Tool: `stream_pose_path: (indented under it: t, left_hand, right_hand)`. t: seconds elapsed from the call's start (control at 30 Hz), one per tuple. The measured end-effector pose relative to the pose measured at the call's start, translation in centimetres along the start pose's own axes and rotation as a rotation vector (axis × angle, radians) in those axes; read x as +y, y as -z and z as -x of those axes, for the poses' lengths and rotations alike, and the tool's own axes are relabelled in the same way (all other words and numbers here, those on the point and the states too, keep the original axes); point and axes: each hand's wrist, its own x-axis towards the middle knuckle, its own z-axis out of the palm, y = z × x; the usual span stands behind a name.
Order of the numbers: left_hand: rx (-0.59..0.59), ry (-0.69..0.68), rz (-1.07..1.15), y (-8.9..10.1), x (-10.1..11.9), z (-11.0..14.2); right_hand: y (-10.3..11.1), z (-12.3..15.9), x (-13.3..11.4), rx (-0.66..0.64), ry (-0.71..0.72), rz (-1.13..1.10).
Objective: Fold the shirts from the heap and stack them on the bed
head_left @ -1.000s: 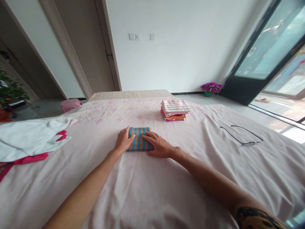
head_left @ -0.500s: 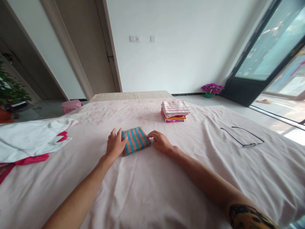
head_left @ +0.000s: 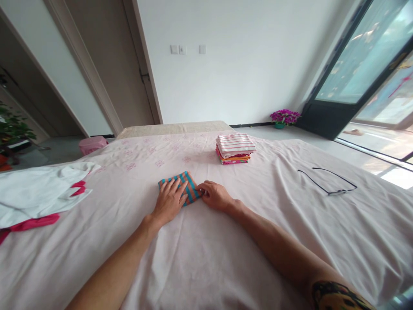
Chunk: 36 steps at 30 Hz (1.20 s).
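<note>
A folded cloth (head_left: pixel 191 186) with blue and orange stripes lies flat on the pale pink bed sheet (head_left: pixel 206 258). My left hand (head_left: pixel 170 199) rests on top of it, fingers spread, and covers its left and near part. At the cloth's right corner my right hand (head_left: pixel 214 195) has thumb and fingertips pinched on the edge. Beyond, a stack of folded cloths (head_left: pixel 235 148) stands, with a white and red striped one on top and orange and pink layers below.
Black-framed glasses (head_left: pixel 335 185) lie unfolded at the right. White clothing with red trim (head_left: pixel 35 189) is spread at the left. A pink stool (head_left: pixel 93 145) stands beyond the bed's left edge. Purple flowers (head_left: pixel 285 116) are by the far wall.
My left hand has moved from the cloth's left edge onto its top, laid flat. The right hand stays at the right corner, its fingers now closed on the edge. The view has shifted slightly.
</note>
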Motion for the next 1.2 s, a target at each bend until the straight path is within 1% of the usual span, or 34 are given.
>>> stream_pose_path:
  t: [0.17, 0.27, 0.33, 0.4, 0.47, 0.57, 0.7, 0.9, 1.0, 1.1, 1.2]
  left_hand:
    - [-0.018, -0.028, -0.115, 0.0, 0.1, 0.0]
    - [-0.021, -0.019, -0.115, -0.1, 0.1, -0.1]
    - [-0.017, -0.013, -0.090, -0.1, 0.2, -0.1]
    - [-0.010, -0.001, -0.060, 0.0, 0.3, -0.1]
    - [-0.004, 0.025, -0.041, 0.0, 0.3, -0.1]
    - [0.001, 0.105, -0.035, -0.1, 0.0, -0.2]
    - [-0.036, 0.185, -0.012, -0.4, -0.7, -0.4]
    - [-0.017, 0.159, -0.024, -0.4, -0.7, -0.3]
    - [0.001, 0.156, -0.016, -0.6, -0.7, -0.2]
    - [0.014, 0.155, -0.011, -0.7, -0.8, -0.2]
    - [0.004, 0.167, -0.023, -0.8, -0.8, -0.1]
  right_hand:
    - [0.3, -0.3, 0.1, 0.000, 0.014, 0.046]
    - [0.6, -0.3, -0.1, 0.064, 0.030, 0.047]
    - [0.5, -0.3, -0.5, 0.109, 0.087, 0.030]
    - [0.2, -0.3, -1.0, 0.098, 0.161, 0.031]
    - [-0.4, -0.3, -1.4, 0.039, 0.195, 0.058]
    - [-1.3, -0.1, -1.5, -0.045, 0.173, 0.103]
    - [-1.7, 0.1, -1.1, -0.056, 0.144, 0.136]
    - [-1.2, 0.2, -0.9, -0.055, 0.168, 0.080]
    - [-1.1, 0.1, -0.8, -0.029, 0.157, 0.024]
    - [-1.2, -0.3, -0.3, 0.015, 0.111, -0.062]
    - [-1.3, -1.6, 0.4, 0.040, 0.001, -0.142]
